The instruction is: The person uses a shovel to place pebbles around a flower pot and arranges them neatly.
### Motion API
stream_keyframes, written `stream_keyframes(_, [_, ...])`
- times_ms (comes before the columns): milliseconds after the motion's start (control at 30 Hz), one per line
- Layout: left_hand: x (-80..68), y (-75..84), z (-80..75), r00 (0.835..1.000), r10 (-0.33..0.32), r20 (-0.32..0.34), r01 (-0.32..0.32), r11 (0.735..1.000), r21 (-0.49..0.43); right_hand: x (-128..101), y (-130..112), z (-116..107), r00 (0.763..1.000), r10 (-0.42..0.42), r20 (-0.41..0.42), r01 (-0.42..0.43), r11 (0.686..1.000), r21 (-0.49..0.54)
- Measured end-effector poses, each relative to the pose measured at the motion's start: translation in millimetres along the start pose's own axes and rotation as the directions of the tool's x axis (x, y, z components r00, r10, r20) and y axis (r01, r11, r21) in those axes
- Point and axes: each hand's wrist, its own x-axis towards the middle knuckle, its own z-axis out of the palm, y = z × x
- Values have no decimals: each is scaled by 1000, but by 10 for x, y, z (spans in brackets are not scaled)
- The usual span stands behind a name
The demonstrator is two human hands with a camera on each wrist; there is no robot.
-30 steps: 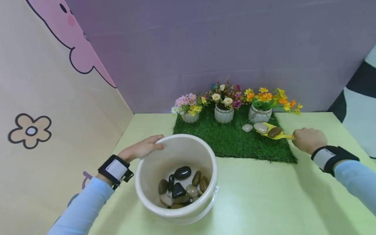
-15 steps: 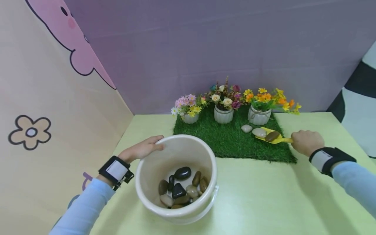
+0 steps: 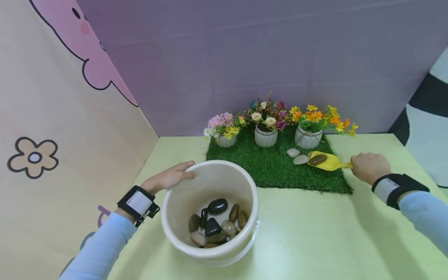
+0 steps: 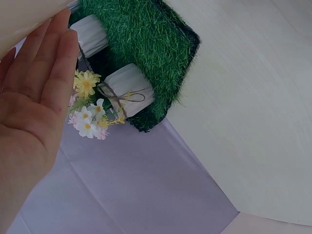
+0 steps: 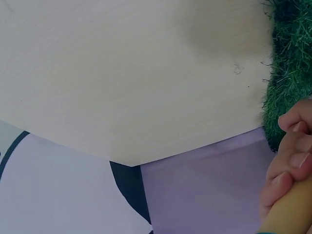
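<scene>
Shifted off the yellow, flat-bladed scoop (image 3: pixel 329 164), a smooth pale oval pebble (image 3: pixel 301 159) lies on the green artificial-grass mat (image 3: pixel 273 171), just beyond its tip. Scoop's long axis runs left toward it from the nearer right hand (image 3: pixel 371 167), fingers curled round the handle; left hand (image 3: pixel 168 177) grips the round white bucket's rim (image 3: pixel 210 254).

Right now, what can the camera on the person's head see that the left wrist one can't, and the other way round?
Only the head view shows the right hand gripping a yellow scoop with a brown stone on it, two pale stones on the green mat, and the heaped stones inside the bucket.

Only the left wrist view shows the palm of the left hand and a twine bow on the daisy pot.

Both share the left hand at the bucket, the daisy pot, the mat, the tabletop and the purple backdrop.
</scene>
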Motion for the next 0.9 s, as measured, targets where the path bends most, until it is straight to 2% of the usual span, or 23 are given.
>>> stream_keyframes(233, [0, 3, -8, 1000, -2, 1, 2, 1000, -2, 2, 25, 13, 997, 69, 29, -72, 993, 90])
stream_keyframes(433, [5, -17, -10, 1000, -1, -2, 1, 1000, -5, 104, -54, -24, 992, 120, 47, -125, 984, 129])
stream_keyframes(900, [16, -9, 17, 1000, -15, 12, 15, 999, -30, 330, -269, -131, 989, 112, 99, -112, 994, -4])
